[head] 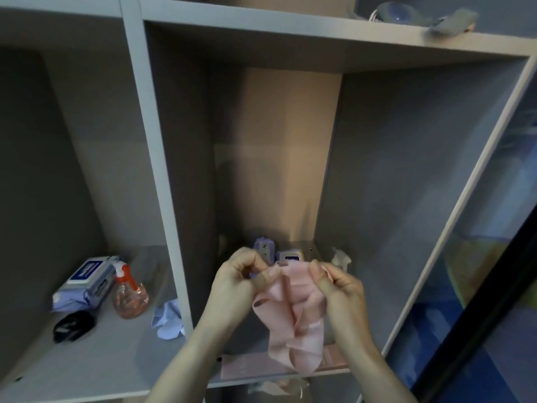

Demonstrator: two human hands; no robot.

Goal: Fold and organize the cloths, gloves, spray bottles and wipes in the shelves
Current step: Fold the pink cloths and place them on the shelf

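A pink cloth hangs in front of the middle shelf compartment. My left hand pinches its top left edge and my right hand pinches its top right edge. The cloth droops in loose folds below both hands. Behind the hands, two purple wipe packs stand at the back of the compartment, beside a white crumpled glove. A flat pink item lies on the compartment floor under the cloth.
The left compartment holds a blue-labelled wipes pack, a spray bottle with pink liquid, a black item and a light blue glove. A grey object lies on the upper shelf. A dark pole stands at right.
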